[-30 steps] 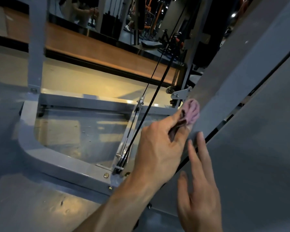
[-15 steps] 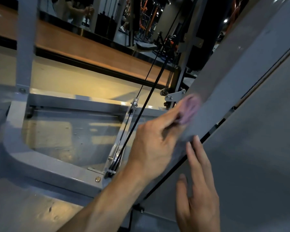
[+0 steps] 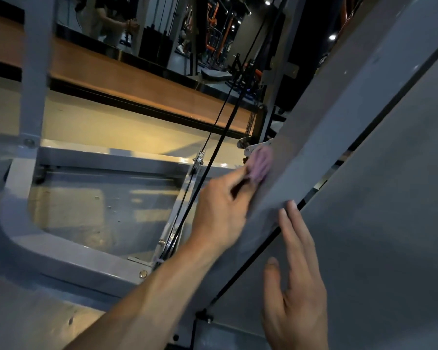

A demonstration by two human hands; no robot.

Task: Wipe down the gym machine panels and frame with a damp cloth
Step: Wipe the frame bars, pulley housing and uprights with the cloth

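Pink cloth (image 3: 261, 164) pinched by left hand (image 3: 219, 213); right hand (image 3: 297, 299) flat on panel (image 3: 377, 223).

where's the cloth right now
In the head view the pink cloth sits right of centre, pinched in the left hand against the slanted grey frame, just below a small metal bracket.

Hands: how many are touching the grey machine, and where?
2. The left hand presses a purple cloth against the slanted frame beam; the right hand rests flat on the panel.

Cloth (image 3: 261, 164) on frame beam (image 3: 339, 117); cable (image 3: 213, 152) left.
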